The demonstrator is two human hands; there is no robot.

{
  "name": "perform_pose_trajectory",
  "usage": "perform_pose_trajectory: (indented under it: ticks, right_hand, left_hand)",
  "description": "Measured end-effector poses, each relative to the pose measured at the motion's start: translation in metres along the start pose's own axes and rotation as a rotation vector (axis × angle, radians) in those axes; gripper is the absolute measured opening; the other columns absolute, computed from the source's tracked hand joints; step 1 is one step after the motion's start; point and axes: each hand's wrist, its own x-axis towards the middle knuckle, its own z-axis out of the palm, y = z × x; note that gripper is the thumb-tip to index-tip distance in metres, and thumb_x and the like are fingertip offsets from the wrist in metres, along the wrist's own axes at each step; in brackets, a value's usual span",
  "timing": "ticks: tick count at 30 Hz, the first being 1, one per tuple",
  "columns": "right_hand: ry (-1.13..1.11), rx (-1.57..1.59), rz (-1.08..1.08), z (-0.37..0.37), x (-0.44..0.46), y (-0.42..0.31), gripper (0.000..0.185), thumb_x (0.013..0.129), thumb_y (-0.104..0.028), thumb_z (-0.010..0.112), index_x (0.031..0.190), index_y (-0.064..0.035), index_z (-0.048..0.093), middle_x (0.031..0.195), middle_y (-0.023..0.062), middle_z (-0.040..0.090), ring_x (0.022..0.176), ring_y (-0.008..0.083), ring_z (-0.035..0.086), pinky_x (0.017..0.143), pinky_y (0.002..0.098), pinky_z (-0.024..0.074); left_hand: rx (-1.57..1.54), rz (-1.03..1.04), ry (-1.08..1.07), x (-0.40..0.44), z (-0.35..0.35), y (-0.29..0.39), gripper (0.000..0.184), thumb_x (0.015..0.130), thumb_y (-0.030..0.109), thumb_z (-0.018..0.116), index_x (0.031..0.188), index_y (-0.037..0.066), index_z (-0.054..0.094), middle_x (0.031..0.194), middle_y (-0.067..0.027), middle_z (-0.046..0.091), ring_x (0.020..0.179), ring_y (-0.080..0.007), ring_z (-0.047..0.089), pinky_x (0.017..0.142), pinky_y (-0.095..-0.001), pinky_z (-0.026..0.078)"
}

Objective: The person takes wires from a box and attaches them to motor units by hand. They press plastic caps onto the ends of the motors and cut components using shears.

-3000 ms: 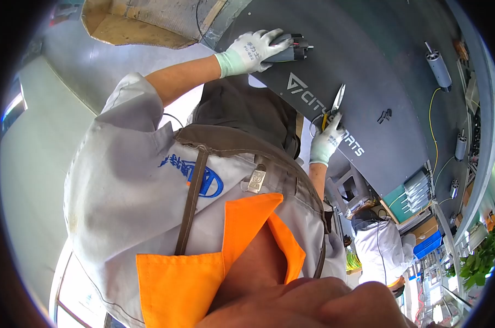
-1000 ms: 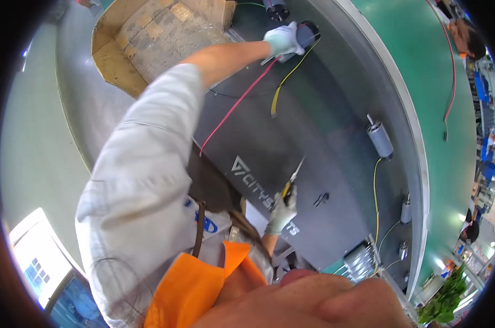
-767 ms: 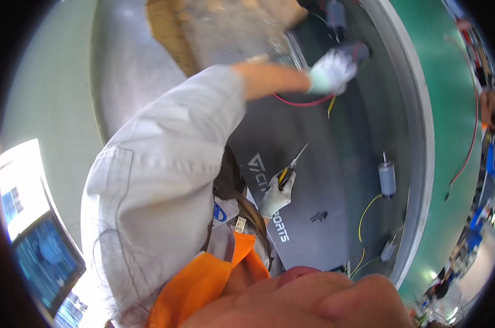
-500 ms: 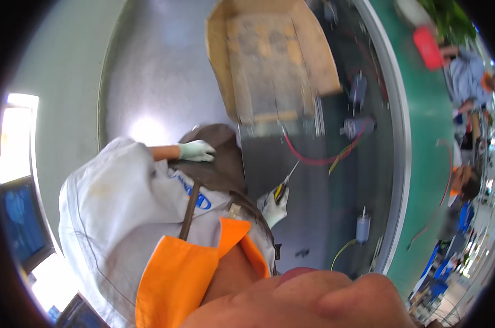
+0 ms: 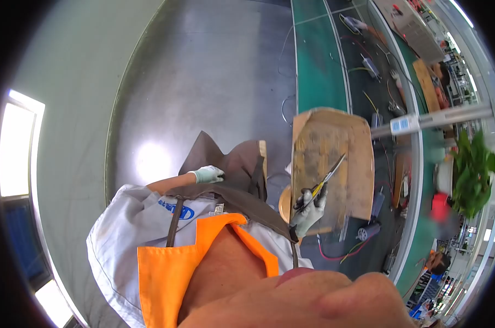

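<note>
My right hand [image 5: 308, 212], in a pale glove with dark fingertips, is closed around a slim pointed tool [image 5: 328, 177] with a yellow-and-black handle, which looks like a screwdriver. Its metal tip points away, over an open cardboard box [image 5: 361, 180] with a stained, patched bottom. The hand overlaps the near edge of the box; whether they touch I cannot tell. My left hand [image 5: 208, 174], also gloved, rests on the dark apron [image 5: 233, 167] over my lap. Nothing shows in it, and its fingers are loosely extended.
A cylindrical motor [image 5: 368, 232] with a red wire lies beside the box on the dark line. Several similar motors lie farther along, where another person's gloved hand [image 5: 358, 23] touches one. A metal bar [image 5: 449, 117] crosses near a potted plant [image 5: 470, 172].
The view has swung, so the box now appears lower and farther right. My right hand has risen with the tool, from beside the box to above it. My left hand stays on the apron.
</note>
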Motion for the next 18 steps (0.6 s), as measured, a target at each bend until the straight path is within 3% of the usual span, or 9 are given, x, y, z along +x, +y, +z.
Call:
perform_pose_trajectory:
  ticks: [5, 6, 7, 9, 11, 15, 16, 17, 18]
  right_hand:
    - [-0.216, -0.022, 0.133, 0.149, 0.087, 0.026, 0.070, 0.086, -0.001, 0.074, 0.149, -0.0032, 0.045, 0.085, 0.0069, 0.066, 0.052, 0.0084, 0.052, 0.042, 0.0231, 0.0406]
    - [-0.294, -0.117, 0.140, 0.182, 0.117, 0.033, 0.068, 0.086, -0.002, 0.073, 0.148, -0.0045, 0.047, 0.082, 0.0043, 0.063, 0.053, 0.0079, 0.053, 0.043, 0.0236, 0.0416]
    - [-0.334, -0.189, 0.193, 0.225, 0.149, 0.031, 0.067, 0.085, -0.002, 0.072, 0.148, -0.0066, 0.049, 0.079, 0.0022, 0.061, 0.053, 0.0076, 0.053, 0.043, 0.0234, 0.0417]
    - [-0.473, -0.299, 0.132, 0.290, 0.224, 0.073, 0.067, 0.084, -0.002, 0.072, 0.148, -0.0074, 0.050, 0.079, 0.0017, 0.062, 0.054, 0.0073, 0.053, 0.045, 0.0234, 0.0427]
    - [-0.606, -0.279, 0.226, 0.381, 0.295, 0.085, 0.066, 0.084, -0.002, 0.070, 0.147, -0.0067, 0.051, 0.079, 0.0017, 0.063, 0.055, 0.0060, 0.052, 0.047, 0.0227, 0.0431]
    - [-0.941, -0.612, -0.352, 0.581, 0.415, 0.075, 0.059, 0.084, -0.005, 0.068, 0.142, -0.0031, 0.056, 0.080, -0.0007, 0.064, 0.057, 0.0028, 0.050, 0.050, 0.0225, 0.0436]
    - [-1.030, -0.555, -0.229, 0.630, 0.440, 0.074, 0.059, 0.084, -0.007, 0.069, 0.142, -0.0032, 0.056, 0.081, -0.0006, 0.064, 0.059, 0.0033, 0.052, 0.052, 0.0228, 0.0451]
    - [-1.114, -0.495, -0.104, 0.677, 0.460, 0.076, 0.059, 0.084, -0.008, 0.070, 0.142, -0.0033, 0.056, 0.083, -0.0005, 0.065, 0.061, 0.0039, 0.053, 0.054, 0.0231, 0.0467]
    - [-1.162, -0.518, -0.150, 0.723, 0.482, 0.080, 0.062, 0.082, -0.016, 0.072, 0.141, -0.0046, 0.056, 0.098, 0.0108, 0.068, 0.081, 0.0143, 0.063, 0.071, 0.0270, 0.0503]
  left_hand:
    - [0.045, -0.025, 0.070, 0.078, -0.094, -0.114, 0.035, 0.091, 0.034, 0.059, 0.113, 0.007, 0.067, 0.108, -0.0216, 0.070, 0.104, -0.0406, 0.065, 0.090, -0.0489, 0.051]
    - [-0.049, -0.054, 0.109, 0.092, -0.112, -0.148, 0.032, 0.091, 0.034, 0.060, 0.104, 0.006, 0.066, 0.104, -0.0205, 0.070, 0.100, -0.0409, 0.066, 0.087, -0.0501, 0.052]
    - [-0.082, -0.224, 0.270, 0.097, -0.128, -0.169, 0.024, 0.085, 0.028, 0.062, 0.093, 0.006, 0.065, 0.097, -0.0146, 0.070, 0.095, -0.0352, 0.067, 0.084, -0.0462, 0.052]
    - [-0.293, -0.455, 0.375, 0.093, -0.178, -0.207, 0.024, 0.087, 0.028, 0.062, 0.098, 0.007, 0.065, 0.096, -0.0133, 0.069, 0.092, -0.0320, 0.066, 0.081, -0.0433, 0.052]
    - [-0.581, -0.607, 0.538, 0.085, -0.237, -0.245, 0.025, 0.088, 0.028, 0.061, 0.102, 0.008, 0.065, 0.095, -0.0121, 0.068, 0.088, -0.0289, 0.065, 0.077, -0.0405, 0.053]
    - [-1.215, -0.671, 0.909, 0.072, -0.336, -0.314, 0.028, 0.091, 0.027, 0.060, 0.112, 0.009, 0.065, 0.094, -0.0096, 0.066, 0.080, -0.0226, 0.063, 0.070, -0.0347, 0.053]
    - [-1.309, -0.653, 0.984, 0.077, -0.358, -0.334, 0.029, 0.092, 0.026, 0.060, 0.114, 0.009, 0.065, 0.094, -0.0089, 0.066, 0.078, -0.0211, 0.062, 0.069, -0.0333, 0.053]
    - [-1.227, -0.727, 0.901, 0.083, -0.358, -0.382, 0.043, 0.098, 0.038, 0.054, 0.132, 0.011, 0.057, 0.101, -0.0085, 0.068, 0.082, -0.0218, 0.064, 0.065, -0.0392, 0.055]
    - [-1.232, -0.722, 0.905, 0.107, -0.390, -0.403, 0.043, 0.098, 0.038, 0.054, 0.132, 0.011, 0.057, 0.101, -0.0085, 0.068, 0.082, -0.0218, 0.064, 0.065, -0.0392, 0.055]
